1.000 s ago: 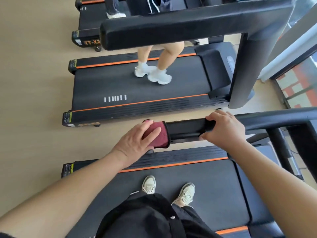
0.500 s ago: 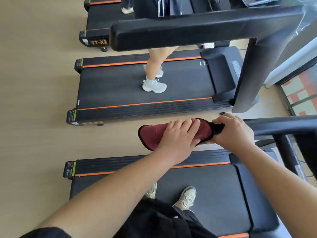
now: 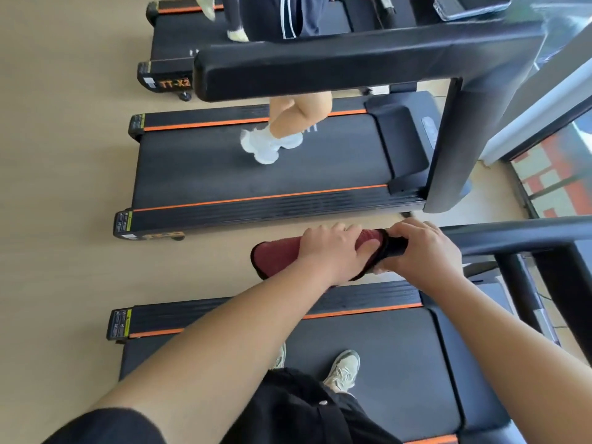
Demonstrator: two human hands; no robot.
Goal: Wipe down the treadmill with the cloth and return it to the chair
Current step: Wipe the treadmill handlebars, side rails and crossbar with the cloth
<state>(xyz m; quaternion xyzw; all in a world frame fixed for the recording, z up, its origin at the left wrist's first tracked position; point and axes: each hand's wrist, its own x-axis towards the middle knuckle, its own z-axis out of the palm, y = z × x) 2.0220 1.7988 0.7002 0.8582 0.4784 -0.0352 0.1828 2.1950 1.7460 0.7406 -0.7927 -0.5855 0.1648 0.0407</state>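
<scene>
Cloth: the dark red cloth (image 3: 275, 256) lay folded over the free end of the handrail (image 3: 512, 235), above the strip of floor (image 3: 64, 219) between two machines.
Left hand: the left hand (image 3: 333, 251) was closed over the cloth, fingers curled across its top and pressing it onto the rail.
Right hand: the right hand (image 3: 423, 251) was wrapped round the bare handrail just beside the cloth, almost touching the left hand's fingertips.
Treadmill: the person stood on the belt of the treadmill (image 3: 384, 363), both shoes on it, facing sideways toward the rail.
Step in hand: wiping the side handrail, judging by the grip and where the cloth sat.
Done so far: the rail alone showed contact with the cloth. Whether any other part had been cleaned could not be told.
Left to do: likely the rest of the rail, the console side and the deck, then carrying the cloth back to the chair, which was not in view.
Surroundings: a neighbouring treadmill (image 3: 224, 181) had another person's white shoes (image 3: 269, 145) on its belt. A third machine stood beyond it.
</scene>
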